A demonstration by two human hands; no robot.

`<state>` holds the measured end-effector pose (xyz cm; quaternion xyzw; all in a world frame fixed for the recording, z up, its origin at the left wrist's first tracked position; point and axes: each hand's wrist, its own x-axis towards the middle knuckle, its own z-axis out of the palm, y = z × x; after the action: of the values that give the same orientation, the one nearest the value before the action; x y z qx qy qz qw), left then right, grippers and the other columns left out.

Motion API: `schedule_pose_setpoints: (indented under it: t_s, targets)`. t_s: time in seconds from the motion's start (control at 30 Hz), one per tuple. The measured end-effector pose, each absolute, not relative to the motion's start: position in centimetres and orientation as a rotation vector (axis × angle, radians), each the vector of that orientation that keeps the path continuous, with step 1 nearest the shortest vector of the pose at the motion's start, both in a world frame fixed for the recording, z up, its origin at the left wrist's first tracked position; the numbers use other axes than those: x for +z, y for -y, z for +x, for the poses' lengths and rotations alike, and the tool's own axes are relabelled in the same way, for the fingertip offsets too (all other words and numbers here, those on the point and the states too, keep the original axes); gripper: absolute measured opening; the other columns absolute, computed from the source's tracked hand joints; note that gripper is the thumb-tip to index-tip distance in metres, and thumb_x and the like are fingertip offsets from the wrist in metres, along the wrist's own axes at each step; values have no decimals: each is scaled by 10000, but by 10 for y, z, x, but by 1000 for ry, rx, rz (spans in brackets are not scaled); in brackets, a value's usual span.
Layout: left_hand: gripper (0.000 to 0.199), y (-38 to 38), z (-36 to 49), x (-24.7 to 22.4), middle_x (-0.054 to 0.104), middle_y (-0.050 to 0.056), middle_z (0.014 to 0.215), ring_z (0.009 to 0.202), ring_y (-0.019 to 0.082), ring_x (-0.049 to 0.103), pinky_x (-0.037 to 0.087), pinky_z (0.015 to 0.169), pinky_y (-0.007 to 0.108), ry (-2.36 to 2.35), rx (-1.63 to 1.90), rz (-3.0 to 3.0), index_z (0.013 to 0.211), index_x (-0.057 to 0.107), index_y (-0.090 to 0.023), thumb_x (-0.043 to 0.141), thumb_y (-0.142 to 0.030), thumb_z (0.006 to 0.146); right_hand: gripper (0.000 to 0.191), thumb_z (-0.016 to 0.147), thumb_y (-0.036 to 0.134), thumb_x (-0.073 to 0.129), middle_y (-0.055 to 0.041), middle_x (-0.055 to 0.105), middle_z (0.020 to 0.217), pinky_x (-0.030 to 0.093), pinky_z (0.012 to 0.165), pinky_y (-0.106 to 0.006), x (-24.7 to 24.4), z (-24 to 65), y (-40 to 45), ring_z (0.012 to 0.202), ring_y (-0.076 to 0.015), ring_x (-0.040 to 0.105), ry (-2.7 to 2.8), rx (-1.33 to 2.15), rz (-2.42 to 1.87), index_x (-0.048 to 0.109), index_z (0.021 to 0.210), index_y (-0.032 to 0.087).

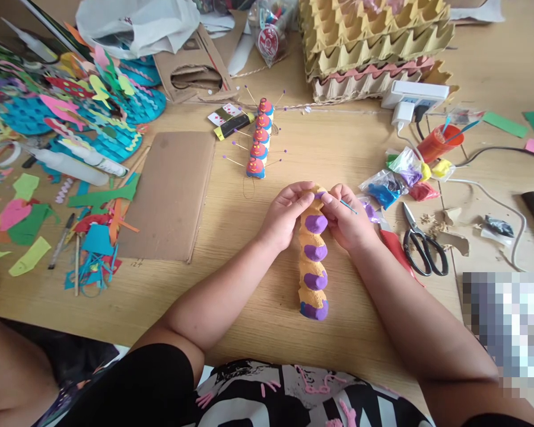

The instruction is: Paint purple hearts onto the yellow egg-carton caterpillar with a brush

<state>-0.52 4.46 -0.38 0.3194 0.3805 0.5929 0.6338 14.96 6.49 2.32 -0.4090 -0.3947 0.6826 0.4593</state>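
A strip of egg carton (308,267), yellowish with purple clay on its bumps, lies lengthwise between my hands. My left hand (289,212) grips its far end, thumb on top. My right hand (346,219) pinches a thin blue stick (347,206) at that same end, close against the purple patch there; the stick's inner tip is hidden by the fingers. Beyond my hands stands a finished-looking caterpillar (258,142) of red and blue bumps, with thin purple-tipped sticks poking out on both sides.
Scissors (420,240), bagged coloured clay (387,187) and an orange cup (440,143) lie to the right. Egg trays (374,53) are stacked behind, near a power strip (416,95). Cardboard (164,196), paper scraps (31,222) and glue bottles (73,167) are at left.
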Motion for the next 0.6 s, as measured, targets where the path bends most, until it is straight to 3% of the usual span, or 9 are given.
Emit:
schedule_pose_setpoints:
  t_s: [0.17, 0.37, 0.6]
  targets:
    - [452, -44, -7, 0, 888, 45, 1239, 1244, 275, 842, 655, 1077, 424, -869, 1321, 705, 1220, 788, -288, 842, -672, 986, 861, 622, 729, 1075, 103, 333, 670, 183, 535, -292, 22, 151, -66, 585, -108, 260, 967, 1686, -993, 362, 811, 285]
    - [531, -45, -9, -3, 890, 34, 1250, 1215, 263, 847, 650, 1085, 406, -847, 1324, 737, 1210, 809, -292, 996, -626, 842, 862, 569, 692, 1115, 110, 321, 646, 140, 538, -289, 24, 150, -65, 583, -103, 240, 908, 1702, -970, 395, 794, 276]
    - [571, -44, -10, -5, 860, 42, 1306, 1274, 280, 830, 626, 1138, 451, -853, 1292, 788, 1302, 751, -308, 954, -641, 885, 866, 569, 709, 1109, 111, 306, 632, 131, 539, -289, 25, 149, -64, 583, -109, 230, 914, 1710, -985, 390, 796, 283]
